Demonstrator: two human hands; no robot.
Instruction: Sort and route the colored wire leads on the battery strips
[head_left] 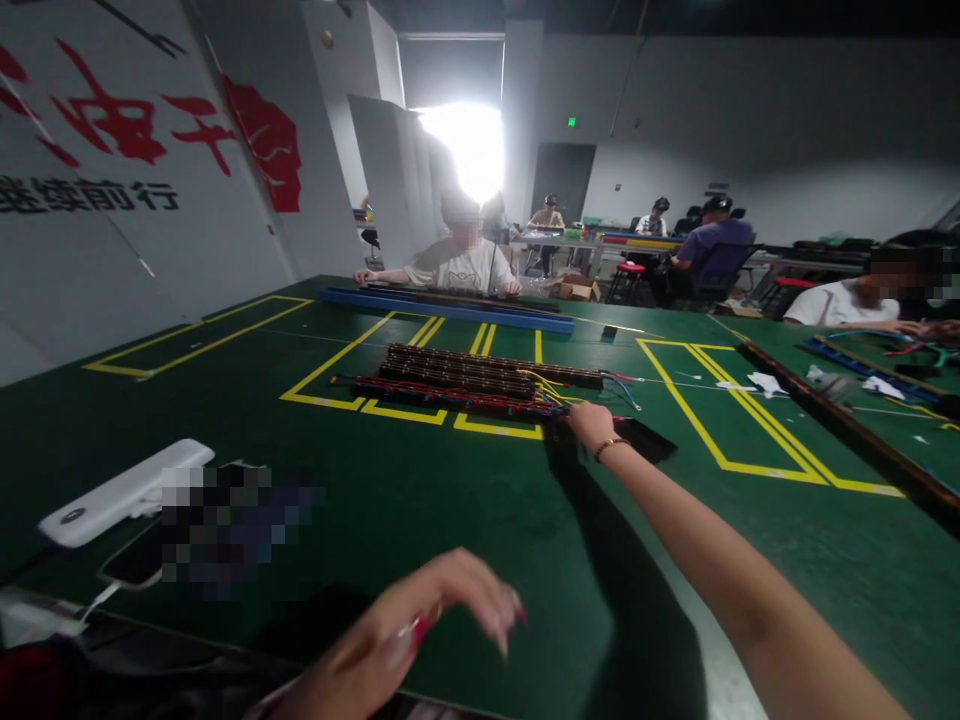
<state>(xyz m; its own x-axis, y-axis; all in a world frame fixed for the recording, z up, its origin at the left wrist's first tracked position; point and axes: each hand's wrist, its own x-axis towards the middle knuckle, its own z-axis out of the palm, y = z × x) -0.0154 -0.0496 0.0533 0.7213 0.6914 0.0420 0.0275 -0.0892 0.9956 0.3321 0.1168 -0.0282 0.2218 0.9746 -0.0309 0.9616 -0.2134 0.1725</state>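
Observation:
Several long dark strips (465,372) with red, blue and yellow wires lie side by side on the green table (375,500), across yellow tape outlines. My right hand (592,428), with a bracelet at the wrist, is closed at the right end of the nearest strip, beside the loose wires (555,385). Its fingertips are hidden, but it appears to grip that strip's end. My left hand (450,610) hovers over the near edge of the table with its fingers apart and bent, holding nothing. A flat black piece (646,440) lies just right of my right hand.
A white device (127,490) and a phone (150,545) with a cable lie at the left. Across the table, a person sits behind a long blue tray (450,310). More strips (847,425) and wires are at the right, near another person.

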